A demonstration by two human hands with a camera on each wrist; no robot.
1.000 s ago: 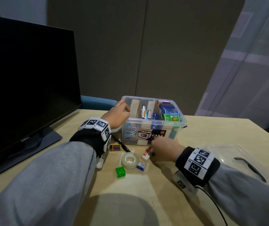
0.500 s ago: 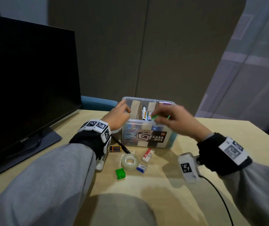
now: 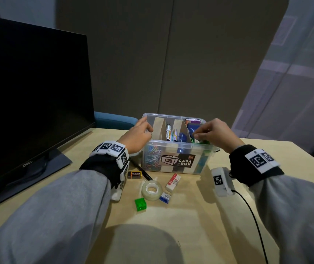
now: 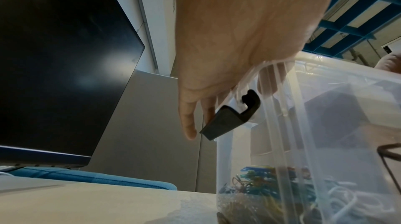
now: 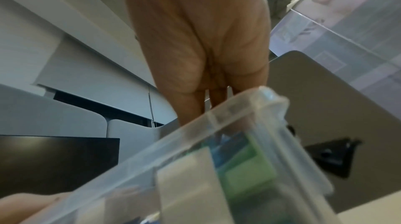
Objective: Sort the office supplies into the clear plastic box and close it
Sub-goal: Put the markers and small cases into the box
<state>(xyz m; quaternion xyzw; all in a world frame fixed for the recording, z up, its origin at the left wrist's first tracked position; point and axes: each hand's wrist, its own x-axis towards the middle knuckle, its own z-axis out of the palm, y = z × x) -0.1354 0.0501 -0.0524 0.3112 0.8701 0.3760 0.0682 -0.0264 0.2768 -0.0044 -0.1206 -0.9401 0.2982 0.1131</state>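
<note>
The clear plastic box stands open mid-table, with cardboard dividers, markers, paper clips and blue and green items inside. My left hand grips its left rim, thumb inside, fingers outside beside the black latch. My right hand hovers over the right compartment with fingertips pinched on a small green item, which is mostly hidden. In the right wrist view the fingers reach down behind the box wall. On the table in front lie a tape roll, a green sharpener and a white-and-red eraser.
A small blue-and-white box, a black-and-orange eraser and a black pen also lie before the box. A dark monitor fills the left side. A black cable trails from my right wrist across the table.
My right hand lifted a small green item from the table near the eraser and carried it up over the box's right compartment. The left hand stayed on the rim.
</note>
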